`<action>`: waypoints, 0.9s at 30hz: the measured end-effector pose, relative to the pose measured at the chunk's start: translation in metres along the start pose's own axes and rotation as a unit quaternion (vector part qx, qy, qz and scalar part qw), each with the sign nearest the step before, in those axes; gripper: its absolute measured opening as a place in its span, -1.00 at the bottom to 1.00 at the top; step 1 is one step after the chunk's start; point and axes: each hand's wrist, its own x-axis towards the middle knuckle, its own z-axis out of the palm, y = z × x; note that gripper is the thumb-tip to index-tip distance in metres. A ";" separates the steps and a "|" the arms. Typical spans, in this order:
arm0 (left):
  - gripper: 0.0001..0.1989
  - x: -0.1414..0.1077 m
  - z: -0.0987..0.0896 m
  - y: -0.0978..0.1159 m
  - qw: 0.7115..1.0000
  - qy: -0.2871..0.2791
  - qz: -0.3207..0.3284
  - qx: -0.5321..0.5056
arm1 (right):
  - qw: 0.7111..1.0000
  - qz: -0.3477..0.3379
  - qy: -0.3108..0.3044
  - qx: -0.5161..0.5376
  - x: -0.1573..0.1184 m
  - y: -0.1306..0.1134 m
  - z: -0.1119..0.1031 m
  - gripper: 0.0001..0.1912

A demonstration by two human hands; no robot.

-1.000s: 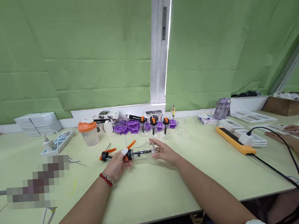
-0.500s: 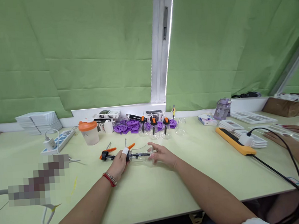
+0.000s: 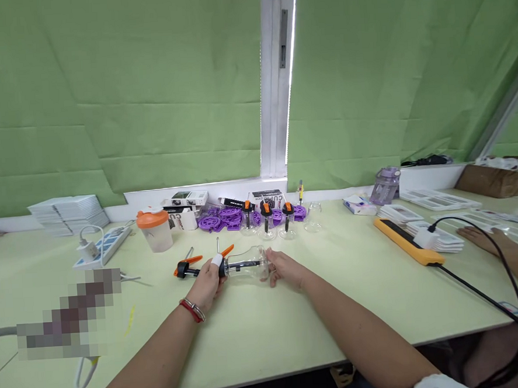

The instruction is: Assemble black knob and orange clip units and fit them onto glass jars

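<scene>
My left hand (image 3: 206,284) is closed round the black collar of a pump mechanism with an orange lever; its thumb has a white covering. A clear glass bottle (image 3: 251,263) lies sideways against that collar, the black tube inside it. My right hand (image 3: 284,268) grips the bottle's base with its fingertips. Left of my left hand, a second black and orange pump top (image 3: 182,270) lies on the table. Behind my hands stand several glass bottles, three with black and orange tops (image 3: 266,220), and one open glass (image 3: 313,217) at their right.
An orange-lidded cup (image 3: 155,229), power strip (image 3: 106,247) and white stack (image 3: 69,214) are at left. Purple pieces (image 3: 216,219) and boxes (image 3: 189,198) line the back. To the right are a yellow power strip (image 3: 406,242), purple bottle (image 3: 385,186) and another person's hands (image 3: 490,239).
My right hand has shifted slightly right at the bottle's base, its fingers now more behind the end. At the far right, one of the other person's hands has moved away.
</scene>
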 end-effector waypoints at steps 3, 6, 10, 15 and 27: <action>-0.60 0.002 -0.002 0.000 1.000 -0.001 -0.011 -0.016 | 0.997 -0.067 -0.023 -0.003 -0.005 -0.007 -0.003 -0.18; -0.61 0.002 -0.001 -0.001 1.000 0.001 -0.010 -0.008 | 0.997 -0.071 -0.027 -0.007 -0.004 -0.007 -0.002 -0.20; -0.61 0.002 0.000 -0.004 1.000 -0.007 -0.010 -0.007 | 0.999 -0.011 -0.003 -0.036 0.001 -0.002 0.004 -0.35; -0.60 0.002 -0.003 -0.002 1.000 -0.009 -0.011 -0.024 | 0.997 -0.037 0.013 -0.072 -0.003 -0.006 0.004 -0.35; -0.61 0.004 -0.001 -0.003 1.000 0.007 0.020 0.007 | 0.996 -0.059 0.044 -0.057 0.003 0.000 0.008 -0.40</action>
